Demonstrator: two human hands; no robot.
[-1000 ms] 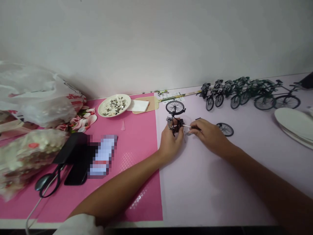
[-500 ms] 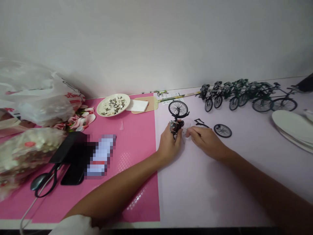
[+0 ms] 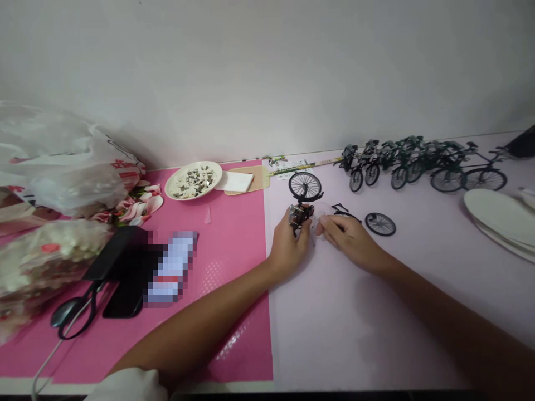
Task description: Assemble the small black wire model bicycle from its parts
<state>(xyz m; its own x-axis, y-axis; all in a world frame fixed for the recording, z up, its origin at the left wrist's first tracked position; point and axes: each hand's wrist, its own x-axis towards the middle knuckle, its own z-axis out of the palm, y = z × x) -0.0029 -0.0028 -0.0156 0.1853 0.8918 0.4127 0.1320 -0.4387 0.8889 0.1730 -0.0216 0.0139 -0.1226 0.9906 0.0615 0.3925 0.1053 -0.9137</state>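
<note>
My left hand (image 3: 291,245) is closed around a partly built model bicycle (image 3: 301,214), whose one spoked wheel (image 3: 305,185) points away from me. Pinched in my right hand (image 3: 346,238) is a screwdriver with a thin metal shaft (image 3: 315,218); its tip meets the side of the bicycle, and the fingers cover most of the handle. A loose black wheel (image 3: 380,224) lies to the right of my right hand. Just behind that hand are small black frame parts (image 3: 340,208), partly hidden by it.
Several finished model bicycles (image 3: 401,167) stand in a row along the wall. White plates (image 3: 501,217) sit at the right edge. Leftward are a plate of small parts (image 3: 194,181), a phone (image 3: 173,267), a black stand (image 3: 121,250) and plastic bags (image 3: 62,161).
Both hands stay in nearly the same place. The screwdriver remains against the bicycle, with only a slight shift of the right hand's fingers.
</note>
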